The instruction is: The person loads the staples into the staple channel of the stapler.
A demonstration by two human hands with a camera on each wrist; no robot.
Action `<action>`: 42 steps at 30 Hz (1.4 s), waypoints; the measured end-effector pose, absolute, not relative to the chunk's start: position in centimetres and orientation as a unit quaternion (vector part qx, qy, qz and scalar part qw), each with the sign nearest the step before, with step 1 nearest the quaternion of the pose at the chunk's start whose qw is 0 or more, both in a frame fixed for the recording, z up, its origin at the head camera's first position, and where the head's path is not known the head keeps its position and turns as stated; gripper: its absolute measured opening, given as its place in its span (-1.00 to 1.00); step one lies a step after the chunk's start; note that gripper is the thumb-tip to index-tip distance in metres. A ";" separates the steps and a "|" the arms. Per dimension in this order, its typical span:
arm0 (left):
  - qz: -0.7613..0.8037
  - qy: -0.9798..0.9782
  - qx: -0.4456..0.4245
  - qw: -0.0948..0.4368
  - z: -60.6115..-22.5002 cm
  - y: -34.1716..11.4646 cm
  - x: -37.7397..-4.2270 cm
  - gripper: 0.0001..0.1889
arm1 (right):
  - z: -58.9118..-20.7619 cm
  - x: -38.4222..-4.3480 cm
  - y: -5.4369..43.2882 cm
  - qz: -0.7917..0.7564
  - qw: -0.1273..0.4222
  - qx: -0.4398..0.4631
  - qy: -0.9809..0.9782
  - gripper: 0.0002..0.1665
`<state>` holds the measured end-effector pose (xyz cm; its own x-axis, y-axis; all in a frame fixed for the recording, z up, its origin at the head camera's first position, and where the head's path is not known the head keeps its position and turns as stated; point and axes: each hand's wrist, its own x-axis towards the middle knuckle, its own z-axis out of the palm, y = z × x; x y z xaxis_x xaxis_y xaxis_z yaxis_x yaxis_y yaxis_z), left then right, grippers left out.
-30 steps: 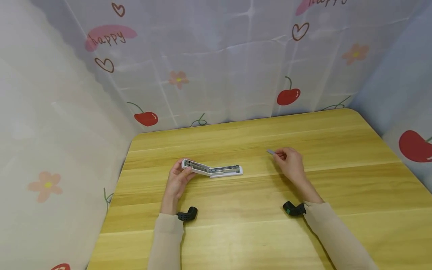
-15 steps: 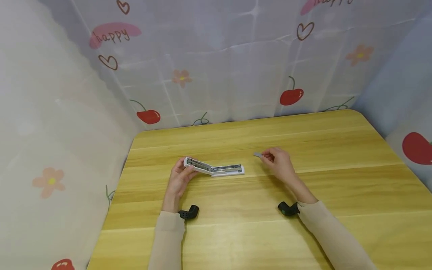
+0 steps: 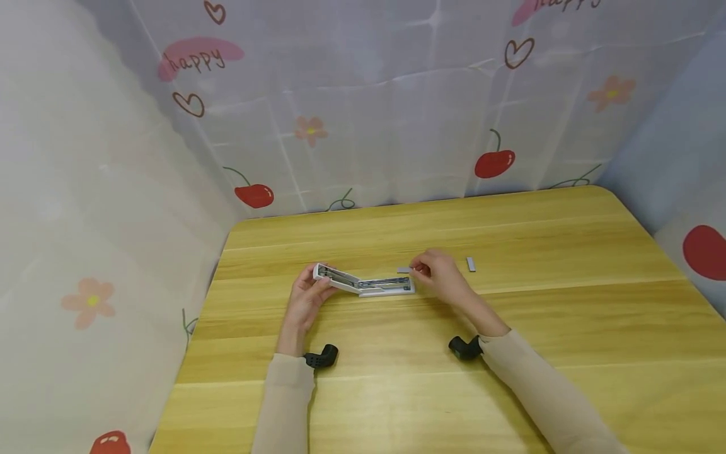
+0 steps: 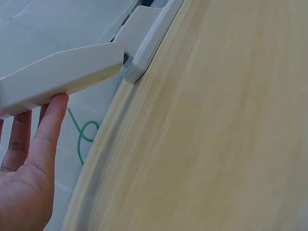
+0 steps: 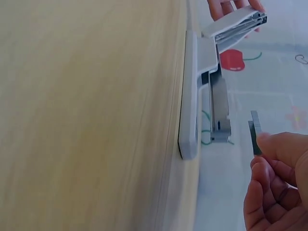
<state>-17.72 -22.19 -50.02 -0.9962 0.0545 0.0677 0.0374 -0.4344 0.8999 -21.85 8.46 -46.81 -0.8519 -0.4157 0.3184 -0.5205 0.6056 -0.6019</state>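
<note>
A white stapler lies spread wide on the wooden table, its base flat and its top arm tilted up to the left. My left hand grips the end of that arm, thumb on the near side; the left wrist view has the fingers under the white arm. Between thumb and forefinger, my right hand pinches a short grey strip of staples. It holds the strip just above and behind the base's right end in the head view. The metal magazine shows in the right wrist view.
A second grey staple strip lies on the table to the right of my right hand. A printed curtain hangs along the table's back edge and the left side. Black wrist cameras sit on both forearms.
My right hand has moved left with the staple strip, from well right of the stapler to its right end. The second strip has come into view. My left hand keeps its hold.
</note>
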 end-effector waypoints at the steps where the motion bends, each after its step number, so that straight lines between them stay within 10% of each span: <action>1: 0.846 0.532 0.044 0.006 -50.1 -22.2 -17.7 -0.69 | -46.8 -21.8 8.2 0.359 0.068 0.265 -0.892 -0.90; 42: 0.847 0.529 0.049 0.004 -50.1 -22.0 -17.7 -0.65 | -47.2 -21.6 5.4 0.314 0.025 0.301 -0.900 -0.88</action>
<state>-17.71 -22.00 -50.14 -0.9952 0.0579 0.0784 0.0451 -0.4398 0.8970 -21.60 5.38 -47.17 -0.8180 -0.5252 0.2344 -0.5572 0.6226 -0.5495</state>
